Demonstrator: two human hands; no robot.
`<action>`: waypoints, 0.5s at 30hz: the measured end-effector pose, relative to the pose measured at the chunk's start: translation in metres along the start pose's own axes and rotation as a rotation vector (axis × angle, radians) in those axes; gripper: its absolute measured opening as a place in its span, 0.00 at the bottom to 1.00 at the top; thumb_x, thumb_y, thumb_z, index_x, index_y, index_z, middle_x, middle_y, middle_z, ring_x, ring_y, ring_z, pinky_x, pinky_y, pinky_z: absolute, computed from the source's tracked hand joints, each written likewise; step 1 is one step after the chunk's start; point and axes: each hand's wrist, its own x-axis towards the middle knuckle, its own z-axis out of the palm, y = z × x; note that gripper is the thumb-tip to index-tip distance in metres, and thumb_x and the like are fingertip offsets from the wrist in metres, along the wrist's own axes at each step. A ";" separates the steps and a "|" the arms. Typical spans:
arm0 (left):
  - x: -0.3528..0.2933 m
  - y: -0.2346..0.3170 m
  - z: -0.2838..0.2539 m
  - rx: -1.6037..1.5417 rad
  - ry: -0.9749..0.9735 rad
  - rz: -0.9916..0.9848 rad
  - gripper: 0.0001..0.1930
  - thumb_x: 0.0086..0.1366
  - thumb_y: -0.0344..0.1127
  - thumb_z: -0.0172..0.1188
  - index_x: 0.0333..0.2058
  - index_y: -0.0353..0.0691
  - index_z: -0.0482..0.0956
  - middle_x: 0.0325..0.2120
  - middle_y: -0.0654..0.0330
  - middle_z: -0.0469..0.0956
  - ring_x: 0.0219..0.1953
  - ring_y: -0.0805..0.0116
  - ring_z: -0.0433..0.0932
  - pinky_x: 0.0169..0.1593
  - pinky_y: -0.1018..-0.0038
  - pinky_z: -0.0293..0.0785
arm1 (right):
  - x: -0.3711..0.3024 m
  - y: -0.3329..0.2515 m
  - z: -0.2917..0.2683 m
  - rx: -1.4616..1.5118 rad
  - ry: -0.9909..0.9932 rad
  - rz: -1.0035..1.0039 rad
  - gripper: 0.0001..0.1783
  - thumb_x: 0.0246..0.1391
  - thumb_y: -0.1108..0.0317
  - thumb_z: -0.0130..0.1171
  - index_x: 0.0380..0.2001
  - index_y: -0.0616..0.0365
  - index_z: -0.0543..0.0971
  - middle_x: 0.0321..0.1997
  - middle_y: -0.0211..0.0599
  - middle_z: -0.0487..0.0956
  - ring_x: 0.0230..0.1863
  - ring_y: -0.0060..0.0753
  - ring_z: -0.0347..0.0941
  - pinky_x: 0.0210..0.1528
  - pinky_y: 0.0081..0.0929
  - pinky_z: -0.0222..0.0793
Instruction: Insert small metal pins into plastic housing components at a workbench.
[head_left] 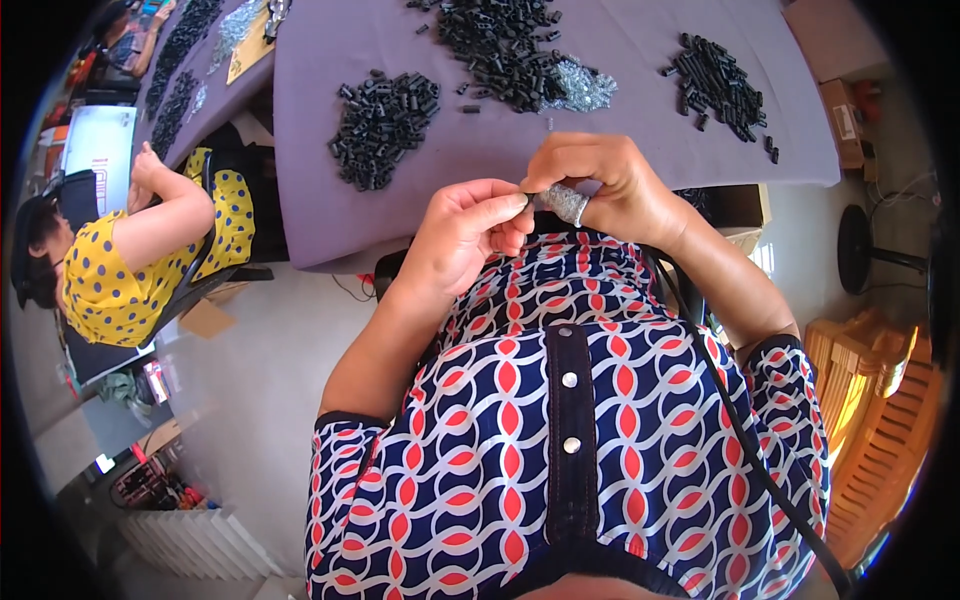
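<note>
Just past the near edge of the cloth-covered table, my two hands meet in front of my patterned shirt. Thumb and forefinger of my left hand [465, 230] pinch a small black piece [529, 201], mostly hidden by the fingertips. My right hand [610, 180] is curled, its fingertips touching the same spot. Under its fingers sits a silvery, rough-textured, roll-like thing [563, 204]; its exact kind cannot be made out. Beyond the hands lie a pile of short black tube-like pieces [385, 130], a larger black pile [500, 50] and a heap of small silvery pieces [585, 87].
Another black pile [718, 85] lies at the right on the purple-grey tablecloth [620, 30]. A co-worker in a yellow dotted top [130, 260] sits at the left. On the right are cardboard boxes [848, 120], a dark round fan-like object [855, 248] and wooden furniture [870, 430].
</note>
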 end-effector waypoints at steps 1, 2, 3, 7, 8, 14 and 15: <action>0.000 -0.002 0.001 -0.016 0.018 0.013 0.07 0.67 0.32 0.60 0.39 0.35 0.80 0.28 0.59 0.80 0.24 0.74 0.76 0.28 0.79 0.72 | -0.001 0.002 0.001 0.018 0.025 -0.010 0.20 0.46 0.87 0.59 0.44 0.60 0.80 0.38 0.36 0.80 0.37 0.34 0.78 0.39 0.27 0.74; 0.001 -0.003 0.002 -0.032 0.035 0.027 0.07 0.67 0.32 0.60 0.39 0.35 0.80 0.28 0.60 0.81 0.23 0.75 0.76 0.28 0.79 0.72 | -0.002 0.001 0.003 0.014 0.025 -0.015 0.20 0.46 0.87 0.59 0.44 0.60 0.80 0.38 0.36 0.80 0.37 0.34 0.78 0.39 0.27 0.74; 0.001 -0.005 0.004 0.017 0.071 0.040 0.07 0.67 0.32 0.61 0.39 0.35 0.80 0.29 0.60 0.81 0.25 0.76 0.76 0.31 0.79 0.73 | -0.004 -0.002 0.007 0.165 0.067 0.109 0.25 0.47 0.86 0.59 0.50 0.59 0.78 0.40 0.35 0.80 0.37 0.31 0.78 0.41 0.26 0.75; 0.003 -0.004 0.011 -0.003 0.130 0.167 0.08 0.66 0.32 0.63 0.39 0.34 0.81 0.30 0.60 0.82 0.29 0.76 0.78 0.36 0.80 0.74 | -0.005 -0.006 -0.004 0.170 0.125 0.269 0.36 0.50 0.81 0.63 0.65 0.57 0.70 0.45 0.34 0.80 0.41 0.24 0.77 0.46 0.25 0.74; 0.002 -0.003 0.013 0.000 0.125 0.172 0.08 0.66 0.32 0.63 0.39 0.34 0.81 0.30 0.60 0.82 0.29 0.76 0.78 0.36 0.80 0.74 | -0.007 -0.010 -0.008 0.067 0.088 0.257 0.35 0.52 0.76 0.66 0.64 0.56 0.70 0.48 0.35 0.79 0.44 0.27 0.76 0.46 0.25 0.74; 0.007 0.000 0.027 -0.027 0.183 0.248 0.07 0.65 0.29 0.63 0.40 0.32 0.81 0.34 0.60 0.83 0.35 0.75 0.80 0.41 0.79 0.75 | -0.002 -0.012 0.009 -0.430 0.201 -0.010 0.34 0.43 0.69 0.71 0.57 0.60 0.74 0.52 0.45 0.77 0.50 0.50 0.76 0.50 0.38 0.75; 0.007 0.001 0.025 -0.025 0.165 0.246 0.07 0.65 0.27 0.63 0.40 0.31 0.81 0.35 0.60 0.82 0.36 0.75 0.80 0.43 0.78 0.76 | 0.000 -0.009 0.010 -0.444 0.197 -0.014 0.34 0.40 0.70 0.71 0.55 0.61 0.76 0.51 0.45 0.77 0.50 0.52 0.75 0.50 0.40 0.75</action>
